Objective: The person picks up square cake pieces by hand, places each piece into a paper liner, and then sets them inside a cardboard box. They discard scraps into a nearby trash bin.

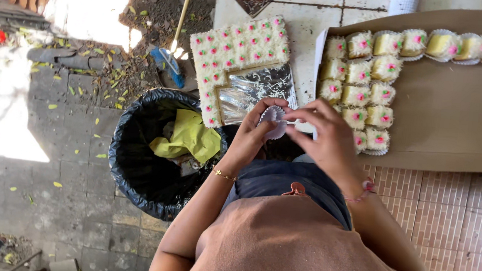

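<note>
**A:** What are the hands busy with?

**B:** Both are up together over the counter edge. The left hand point(251, 136) pinches a white fluted paper cup point(275, 121) between thumb and fingertips; the right hand point(326, 139) is closed lightly on the same cup from the 3 o'clock side, fingers narrow, as if teasing it open or peeling one cup off a few nested ones. I can't tell how many are there.

**A:** How much looks done?

**B:** A good share, I'd judge. In the brown cardboard tray point(455, 115), at 2 o'clock from the hands, cut squares already in cups point(357, 91) stand in three short columns, touching, and a single row of cupped pieces point(444, 44) runs along the far edge toward 3 o'clock. Most of the tray floor is still bare.

**A:** And what's left?

**B:** The slab cake point(231, 55), white with pink and green dots, at 11 o'clock from the hands. It forms an L on its foil board point(257, 93); the silver corner nearest the hands is exposed and crumbed. Many marked squares remain there

**A:** Anything else nearby?

**B:** A black-lined bin point(144, 161) at 9 o'clock with yellow paper point(189, 139) inside
</note>
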